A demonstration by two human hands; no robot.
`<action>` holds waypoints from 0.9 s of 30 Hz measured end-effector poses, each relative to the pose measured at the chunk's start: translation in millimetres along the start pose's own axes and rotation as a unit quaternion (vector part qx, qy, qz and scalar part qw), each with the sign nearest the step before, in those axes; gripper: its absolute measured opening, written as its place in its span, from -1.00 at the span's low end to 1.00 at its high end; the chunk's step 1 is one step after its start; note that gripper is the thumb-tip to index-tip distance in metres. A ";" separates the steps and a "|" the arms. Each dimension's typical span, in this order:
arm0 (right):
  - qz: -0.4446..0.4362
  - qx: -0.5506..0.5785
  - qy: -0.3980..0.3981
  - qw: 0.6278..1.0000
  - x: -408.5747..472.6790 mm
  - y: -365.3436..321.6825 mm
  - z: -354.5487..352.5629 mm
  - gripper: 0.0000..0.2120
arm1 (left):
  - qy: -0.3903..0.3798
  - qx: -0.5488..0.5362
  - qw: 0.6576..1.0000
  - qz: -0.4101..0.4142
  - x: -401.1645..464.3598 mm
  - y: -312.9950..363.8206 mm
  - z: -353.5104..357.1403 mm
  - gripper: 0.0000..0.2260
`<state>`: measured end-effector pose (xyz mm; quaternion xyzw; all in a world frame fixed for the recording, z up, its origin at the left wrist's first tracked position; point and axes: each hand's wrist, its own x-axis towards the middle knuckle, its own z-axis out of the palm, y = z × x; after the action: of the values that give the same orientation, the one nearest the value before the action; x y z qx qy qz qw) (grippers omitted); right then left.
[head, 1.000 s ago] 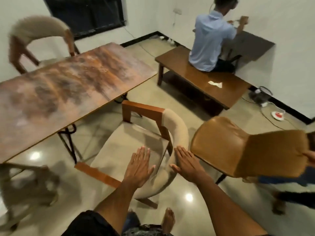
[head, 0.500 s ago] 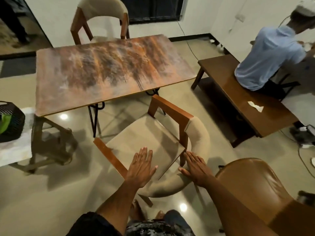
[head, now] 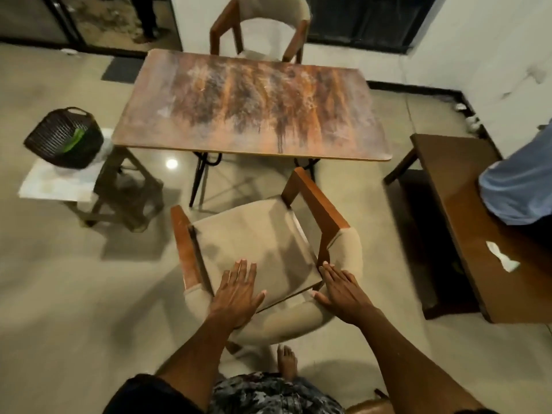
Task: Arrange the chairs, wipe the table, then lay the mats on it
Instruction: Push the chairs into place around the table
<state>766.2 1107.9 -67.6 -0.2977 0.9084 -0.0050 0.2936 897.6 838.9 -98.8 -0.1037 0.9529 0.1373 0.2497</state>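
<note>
Both hands flat on chair [head: 254, 234] (legs hidden)

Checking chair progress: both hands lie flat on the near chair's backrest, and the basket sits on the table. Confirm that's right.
Not quite. In the head view the basket sits on the stool left of the table, not on it. Both hands, left and right, do lie flat on the near chair.

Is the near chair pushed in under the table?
No. The chair stands out on the floor; its seat is clear of the table edge.
</note>
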 end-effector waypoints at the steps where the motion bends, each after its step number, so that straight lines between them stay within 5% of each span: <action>1: -0.021 -0.004 -0.007 1.000 0.2 5.8 -2.0 -0.23 | -0.009 -0.008 1.000 -0.012 -6.2 12.8 7.1 -0.16; 7: -0.108 -0.001 -0.018 0.994 12.7 29.4 -1.5 -0.20 | -0.002 -0.072 0.994 -0.078 -36.8 50.1 26.6 0.05; 12: -0.154 0.003 -0.035 0.987 13.6 39.9 -2.7 0.13 | -0.019 -0.092 0.994 -0.062 -54.6 63.4 26.5 0.22; 17: -0.197 -0.051 -0.053 0.978 8.8 49.4 -10.8 0.20 | -0.013 0.001 0.995 -0.100 -62.9 79.8 44.0 -0.08; 21: -0.214 -0.111 -0.044 0.970 10.3 60.6 -10.3 0.00 | -0.009 -0.081 0.974 -0.210 -63.7 86.5 49.9 -0.17; 27: -0.179 -0.126 0.012 0.976 9.5 50.7 2.1 -0.30 | 0.015 -0.148 0.967 -0.208 -58.6 75.9 53.2 -0.35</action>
<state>733.9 1144.7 -83.7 -0.4899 0.8371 0.0533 0.2375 951.3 934.6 -97.8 -0.3371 0.8832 0.2201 0.2405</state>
